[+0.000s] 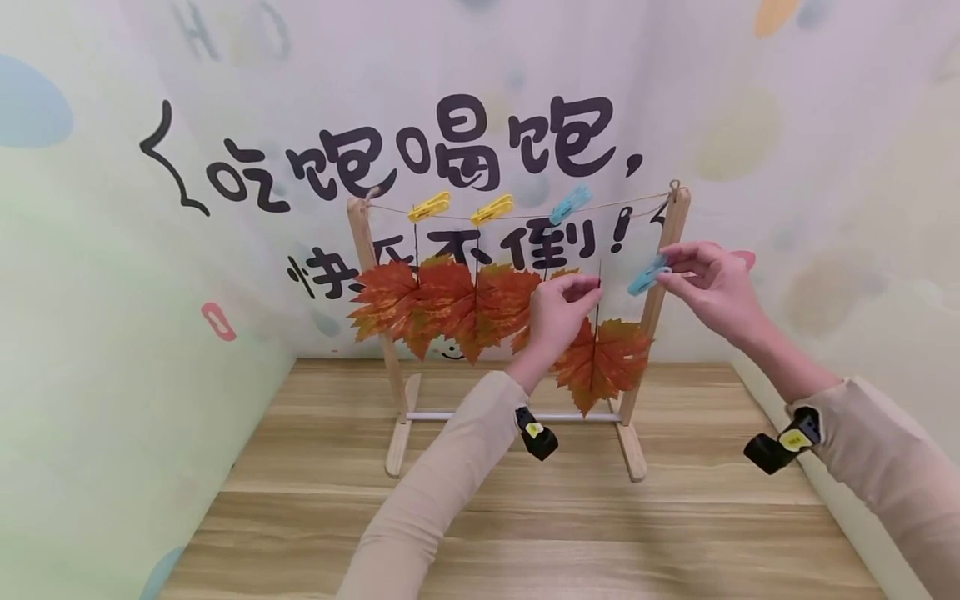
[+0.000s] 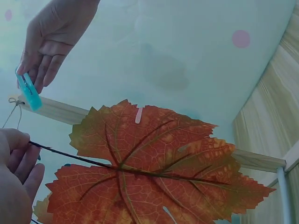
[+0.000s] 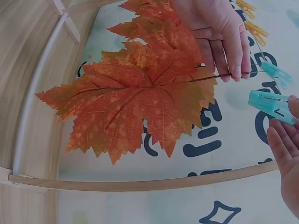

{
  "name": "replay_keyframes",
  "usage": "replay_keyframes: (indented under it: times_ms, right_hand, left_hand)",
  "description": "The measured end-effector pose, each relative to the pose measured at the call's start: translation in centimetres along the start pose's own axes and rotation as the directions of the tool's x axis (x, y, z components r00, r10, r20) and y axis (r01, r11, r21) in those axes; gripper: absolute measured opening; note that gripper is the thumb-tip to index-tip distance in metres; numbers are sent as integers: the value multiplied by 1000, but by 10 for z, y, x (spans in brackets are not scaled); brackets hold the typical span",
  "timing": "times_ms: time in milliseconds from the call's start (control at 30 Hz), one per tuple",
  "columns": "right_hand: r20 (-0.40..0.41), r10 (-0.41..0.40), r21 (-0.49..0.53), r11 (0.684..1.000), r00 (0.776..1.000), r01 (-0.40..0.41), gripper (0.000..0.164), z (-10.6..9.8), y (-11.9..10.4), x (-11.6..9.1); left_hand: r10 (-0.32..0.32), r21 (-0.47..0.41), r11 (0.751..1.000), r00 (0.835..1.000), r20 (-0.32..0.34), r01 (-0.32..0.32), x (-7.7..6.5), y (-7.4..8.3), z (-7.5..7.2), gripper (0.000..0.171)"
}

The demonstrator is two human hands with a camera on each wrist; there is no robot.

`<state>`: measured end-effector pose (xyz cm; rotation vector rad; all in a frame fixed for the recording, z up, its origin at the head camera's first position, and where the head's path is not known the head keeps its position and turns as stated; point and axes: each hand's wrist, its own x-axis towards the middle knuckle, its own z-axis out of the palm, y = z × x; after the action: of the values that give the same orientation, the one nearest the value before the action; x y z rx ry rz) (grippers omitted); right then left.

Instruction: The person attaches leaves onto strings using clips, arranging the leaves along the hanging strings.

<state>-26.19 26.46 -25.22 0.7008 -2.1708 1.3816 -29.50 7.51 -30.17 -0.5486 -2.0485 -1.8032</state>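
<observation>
My left hand [image 1: 558, 312] pinches the dark stem of an orange-red leaf [image 1: 603, 362], which hangs below the fingers in front of the wooden frame. In the left wrist view the same leaf [image 2: 154, 172] spreads wide, its stem running up to the fingertips. My right hand [image 1: 716, 292] pinches a light blue clothespin [image 1: 647, 275] beside the frame's right post. In the right wrist view this clothespin [image 3: 271, 105] points toward the left hand [image 3: 224, 37]. Several similar leaves [image 1: 446, 300] hang from the string, partly hidden behind the left hand.
The string [image 1: 630, 202] runs between two wooden posts [image 1: 663, 242]. Two yellow clothespins [image 1: 430, 206] and another blue clothespin [image 1: 570, 204] are clipped on it. A white rod [image 1: 431, 415] joins the posts low down. The frame stands on a wood-grain table [image 1: 540, 517] before a printed backdrop [image 1: 480, 50].
</observation>
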Motion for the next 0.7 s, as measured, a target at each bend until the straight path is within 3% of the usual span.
replay_keyframes:
  times_ms: [367,700]
  right_hand:
    - [-67,18,79,997,998,-13,27,-7,-13,14]
    - [-112,33,39,999,993,-28,28,-8,-17,23]
  left_hand:
    - [37,3,999,999,-18,-37,26,21,10,18]
    - [33,6,999,992,-125,-33,43,26,15,19]
